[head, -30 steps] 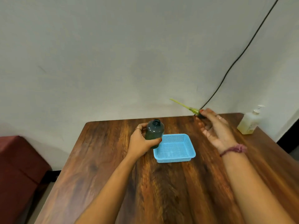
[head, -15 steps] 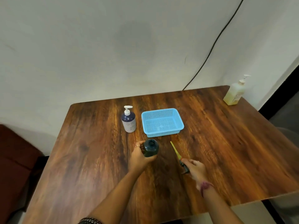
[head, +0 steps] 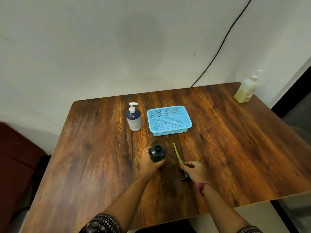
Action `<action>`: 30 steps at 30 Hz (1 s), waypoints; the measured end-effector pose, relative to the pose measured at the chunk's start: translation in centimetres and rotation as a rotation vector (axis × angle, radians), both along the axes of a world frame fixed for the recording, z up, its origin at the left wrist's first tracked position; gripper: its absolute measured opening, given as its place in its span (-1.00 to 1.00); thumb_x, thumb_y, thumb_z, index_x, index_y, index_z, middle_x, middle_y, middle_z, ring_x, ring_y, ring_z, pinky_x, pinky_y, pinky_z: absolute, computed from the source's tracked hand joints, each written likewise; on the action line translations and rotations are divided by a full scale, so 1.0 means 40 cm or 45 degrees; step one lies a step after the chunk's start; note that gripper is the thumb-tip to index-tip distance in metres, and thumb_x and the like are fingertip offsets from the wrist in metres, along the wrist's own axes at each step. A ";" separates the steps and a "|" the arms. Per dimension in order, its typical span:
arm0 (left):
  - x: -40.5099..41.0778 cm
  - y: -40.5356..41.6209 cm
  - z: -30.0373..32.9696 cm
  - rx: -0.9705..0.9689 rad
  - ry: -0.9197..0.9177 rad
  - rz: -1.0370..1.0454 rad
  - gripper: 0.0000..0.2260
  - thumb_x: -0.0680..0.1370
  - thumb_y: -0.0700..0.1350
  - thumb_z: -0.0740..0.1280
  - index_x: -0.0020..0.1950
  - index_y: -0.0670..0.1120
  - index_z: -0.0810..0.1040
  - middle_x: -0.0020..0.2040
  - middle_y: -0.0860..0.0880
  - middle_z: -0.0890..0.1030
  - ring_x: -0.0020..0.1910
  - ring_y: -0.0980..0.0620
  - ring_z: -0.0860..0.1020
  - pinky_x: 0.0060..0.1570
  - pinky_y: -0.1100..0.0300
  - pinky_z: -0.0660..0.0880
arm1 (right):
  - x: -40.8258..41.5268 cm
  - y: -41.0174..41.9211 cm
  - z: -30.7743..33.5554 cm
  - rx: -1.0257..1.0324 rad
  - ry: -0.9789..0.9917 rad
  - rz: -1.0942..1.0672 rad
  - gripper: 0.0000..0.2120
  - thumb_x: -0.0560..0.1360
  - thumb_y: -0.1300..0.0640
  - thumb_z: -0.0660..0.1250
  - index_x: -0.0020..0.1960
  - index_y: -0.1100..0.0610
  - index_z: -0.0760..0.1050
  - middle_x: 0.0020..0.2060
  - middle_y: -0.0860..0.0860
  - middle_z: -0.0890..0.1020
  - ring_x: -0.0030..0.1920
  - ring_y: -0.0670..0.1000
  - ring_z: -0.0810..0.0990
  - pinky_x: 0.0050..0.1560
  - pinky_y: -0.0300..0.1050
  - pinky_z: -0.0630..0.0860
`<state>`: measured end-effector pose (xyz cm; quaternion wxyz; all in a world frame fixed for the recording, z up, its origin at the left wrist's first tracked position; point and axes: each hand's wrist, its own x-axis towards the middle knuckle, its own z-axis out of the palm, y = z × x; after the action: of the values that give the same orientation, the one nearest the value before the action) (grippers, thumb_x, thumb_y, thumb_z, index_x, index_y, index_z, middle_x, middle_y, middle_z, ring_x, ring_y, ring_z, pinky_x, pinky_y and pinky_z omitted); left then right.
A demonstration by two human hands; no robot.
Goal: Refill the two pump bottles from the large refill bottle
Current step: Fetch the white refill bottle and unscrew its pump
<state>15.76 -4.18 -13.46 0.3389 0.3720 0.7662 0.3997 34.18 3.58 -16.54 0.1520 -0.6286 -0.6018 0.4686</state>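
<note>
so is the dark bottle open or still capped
Open. The dark bottle, held upright by the left hand, shows a bare neck, and the right hand holds its pump on the table.

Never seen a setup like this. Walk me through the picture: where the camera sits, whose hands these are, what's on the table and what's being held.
There is no machine here. A person wears a wide-angle camera on the head, so the one view looks forward and down at their own two arms over a wooden table.

The left hand grips a dark green bottle that stands on the table with its top open. The right hand holds that bottle's pump, taken out; its yellow-green tube points away across the table.

Farther back stand a dark blue pump bottle and, beside it, a light blue mesh basket, which looks empty. At the far right corner stands a pale yellowish pump bottle. A black cable runs down the wall behind.
</note>
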 end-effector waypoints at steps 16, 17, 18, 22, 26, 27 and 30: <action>-0.042 0.098 0.089 0.340 -0.081 -0.032 -0.22 0.31 0.33 0.36 0.42 -0.01 0.28 0.36 0.07 0.42 0.31 0.12 0.42 0.24 0.18 0.43 | 0.041 0.166 0.102 0.234 0.096 -0.091 -0.76 0.44 0.09 0.43 0.03 0.20 0.62 -0.09 -0.01 0.60 -0.17 -0.11 0.52 -0.29 -0.33 0.36; -0.040 0.123 0.104 0.362 -0.066 -0.036 -0.26 0.34 0.29 0.37 0.41 -0.01 0.29 0.35 0.08 0.42 0.30 0.13 0.42 0.23 0.21 0.43 | 0.047 0.192 0.120 0.252 0.126 -0.124 -0.77 0.43 0.09 0.44 0.03 0.20 0.62 -0.09 -0.01 0.60 -0.15 -0.09 0.53 -0.25 -0.29 0.40; -0.034 0.147 0.117 0.378 -0.055 -0.040 -0.31 0.37 0.24 0.38 0.40 0.00 0.30 0.33 0.09 0.43 0.30 0.13 0.43 0.20 0.27 0.43 | 0.053 0.218 0.133 0.263 0.164 -0.170 -0.77 0.42 0.09 0.45 0.02 0.19 0.63 -0.09 0.00 0.61 -0.13 -0.06 0.56 -0.19 -0.24 0.45; 0.022 0.267 0.175 0.437 0.033 -0.065 -0.46 0.47 0.05 0.42 0.39 -0.01 0.31 0.27 0.13 0.44 0.23 0.18 0.44 -0.02 0.56 0.39 | 0.106 0.348 0.195 0.314 0.286 -0.342 -0.79 0.38 0.08 0.48 -0.03 0.16 0.64 -0.13 0.02 0.65 -0.08 0.00 0.61 0.02 -0.08 0.55; 0.124 0.401 0.219 0.513 0.079 -0.063 -0.48 0.45 0.02 0.44 0.35 0.02 0.34 0.22 0.14 0.46 0.20 0.19 0.46 0.00 0.60 0.33 | 0.192 0.498 0.281 0.376 0.395 -0.417 -0.85 0.39 0.13 0.47 -0.06 0.13 0.62 -0.18 -0.02 0.63 -0.13 -0.05 0.59 0.01 -0.09 0.54; 0.154 0.439 0.227 0.526 0.078 -0.061 -0.47 0.44 0.04 0.44 0.35 0.02 0.35 0.23 0.14 0.46 0.21 0.19 0.45 0.03 0.58 0.33 | 0.217 0.537 0.307 0.390 0.432 -0.426 -0.86 0.41 0.16 0.45 -0.04 0.15 0.60 -0.18 -0.02 0.62 -0.14 -0.06 0.58 0.00 -0.11 0.53; 0.248 0.552 0.247 0.555 0.045 -0.047 -0.47 0.44 0.02 0.46 0.35 0.01 0.36 0.26 0.12 0.47 0.24 0.21 0.44 0.09 0.56 0.31 | 0.295 0.658 0.354 0.438 0.498 -0.464 -0.87 0.43 0.20 0.43 -0.03 0.13 0.57 -0.20 -0.01 0.61 -0.12 -0.01 0.59 0.02 -0.10 0.53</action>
<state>25.67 17.90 -3.56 0.2443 0.4572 0.6606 0.5430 45.99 29.89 -2.38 0.4504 -0.5894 -0.5089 0.4369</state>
